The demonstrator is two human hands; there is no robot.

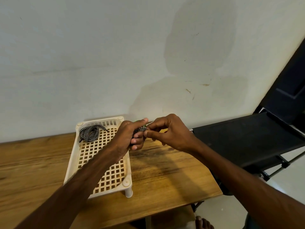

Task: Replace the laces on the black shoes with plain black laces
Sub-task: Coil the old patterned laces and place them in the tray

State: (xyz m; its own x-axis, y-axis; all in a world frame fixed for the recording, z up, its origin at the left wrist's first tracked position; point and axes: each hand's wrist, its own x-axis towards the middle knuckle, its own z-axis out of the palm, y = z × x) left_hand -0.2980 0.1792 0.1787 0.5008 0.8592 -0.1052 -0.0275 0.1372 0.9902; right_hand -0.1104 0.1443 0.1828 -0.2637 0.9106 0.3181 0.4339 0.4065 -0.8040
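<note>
pale wall behind, and below it a wooden table carrying a cream lattice rack with one zigzag lace coiled in its far corner. the left hand curls round a second patterned lace, bundled up; the right hand pinches its end between thumb and forefinger. soft, light, floppy stuff, i'd judge — best taken by the stiff tip. no shoes in sight.

no readable text, labels, brands or numbers anywhere
</note>
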